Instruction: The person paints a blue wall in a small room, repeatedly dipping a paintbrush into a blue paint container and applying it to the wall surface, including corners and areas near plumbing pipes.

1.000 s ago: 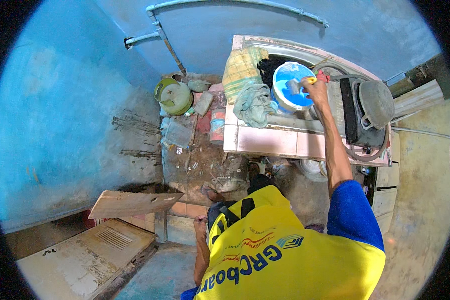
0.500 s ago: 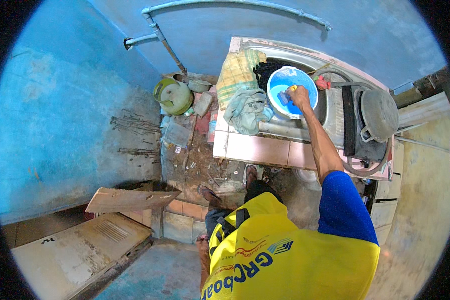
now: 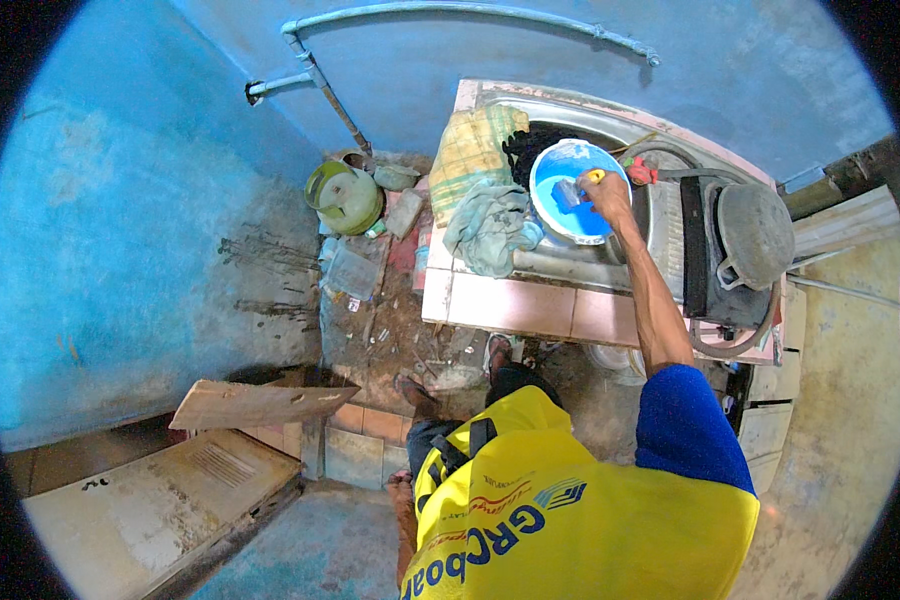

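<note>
A paintbrush (image 3: 570,190) with a yellow handle is held in my right hand (image 3: 606,195), its fingers closed around the handle. The brush head points left, inside the mouth of a white bucket (image 3: 573,147) with blue paint inside. Paint smears mark the bucket's rim. The bucket stands over the sink basin, next to a crumpled grey-green cloth (image 3: 490,228) and a yellow checked cloth (image 3: 473,145). My left hand (image 3: 400,487) hangs low by my leg, away from the counter; its fingers are too small and unclear to read.
Right of the sink sit a black stove (image 3: 698,245) and a grey lidded pot (image 3: 755,235), with a hose around them. A green gas cylinder (image 3: 345,198) and clutter occupy the far floor corner. A board (image 3: 260,403) and a worn panel (image 3: 160,505) lie at left.
The bucket now looks more tilted, and my right hand with the paintbrush sits slightly further right over it. The whole view has shifted a little.
</note>
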Demonstrator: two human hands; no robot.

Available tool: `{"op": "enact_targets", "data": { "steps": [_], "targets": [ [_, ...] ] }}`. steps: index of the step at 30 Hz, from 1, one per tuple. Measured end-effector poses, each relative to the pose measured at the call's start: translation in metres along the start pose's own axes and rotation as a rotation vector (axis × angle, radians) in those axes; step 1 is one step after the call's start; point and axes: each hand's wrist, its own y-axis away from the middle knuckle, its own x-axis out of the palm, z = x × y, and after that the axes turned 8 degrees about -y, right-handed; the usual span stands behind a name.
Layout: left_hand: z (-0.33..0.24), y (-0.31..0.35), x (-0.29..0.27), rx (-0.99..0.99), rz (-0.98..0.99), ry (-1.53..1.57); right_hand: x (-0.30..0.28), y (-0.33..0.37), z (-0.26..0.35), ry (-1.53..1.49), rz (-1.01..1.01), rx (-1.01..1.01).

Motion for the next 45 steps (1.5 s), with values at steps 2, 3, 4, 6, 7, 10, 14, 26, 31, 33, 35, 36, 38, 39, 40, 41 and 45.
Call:
{"op": "enact_targets", "data": {
  "steps": [2,3,4,6,7,10,14,26,31,33,35,36,38,39,40,41,45],
  "targets": [
    [-0.008,-0.005,0.000,-0.063,0.007,-0.030,-0.026,0.011,0.025,-0.002,-0.003,-0.022],
    [-0.010,-0.006,0.001,-0.069,-0.001,-0.058,-0.038,0.018,0.039,-0.001,-0.002,-0.032],
    [-0.013,-0.006,0.003,-0.072,-0.010,-0.087,-0.050,0.030,0.060,-0.019,-0.031,-0.048],
    [-0.018,-0.008,0.011,-0.016,-0.022,-0.145,-0.077,0.039,0.075,-0.057,-0.066,-0.110],
    [-0.015,-0.010,0.010,0.017,-0.024,-0.147,-0.083,0.043,0.087,-0.078,-0.069,-0.156],
    [-0.013,-0.005,0.023,0.149,-0.134,-0.245,-0.092,0.067,0.124,-0.079,-0.147,-0.200],
    [-0.030,0.007,0.059,0.435,-0.342,-0.535,-0.041,0.061,0.085,0.052,-0.267,-0.286],
    [-0.375,0.107,0.186,1.253,-0.844,-1.045,-0.022,0.078,-0.032,-1.141,-0.304,0.302],
    [-0.565,0.176,0.174,1.484,-1.139,-1.532,-0.029,0.108,-0.040,-1.721,-0.278,0.163],
    [-0.635,0.201,0.185,1.686,-1.115,-1.524,-0.022,0.118,-0.006,-1.810,-0.151,0.078],
    [-0.692,0.223,0.200,1.784,-1.353,-1.739,-0.013,0.128,0.035,-1.869,0.143,-0.075],
    [-0.717,0.226,0.213,1.829,-1.403,-1.836,-0.005,0.136,0.070,-1.877,0.133,-0.038],
    [-0.762,0.252,0.226,1.890,-1.525,-2.016,0.030,0.130,0.102,-1.940,0.257,0.034],
    [-0.784,0.258,0.225,1.900,-1.567,-2.097,0.055,0.123,0.114,-2.017,0.334,0.080],
    [-0.799,0.258,0.222,1.906,-1.599,-2.184,0.082,0.123,0.143,-1.917,0.256,0.129],
    [-0.810,0.257,0.219,1.929,-1.585,-2.203,0.111,0.124,0.174,-1.814,0.178,0.173],
    [-0.828,0.257,0.209,1.879,-1.712,-2.259,0.235,0.099,0.230,-1.787,0.426,0.223]
  ]
}}
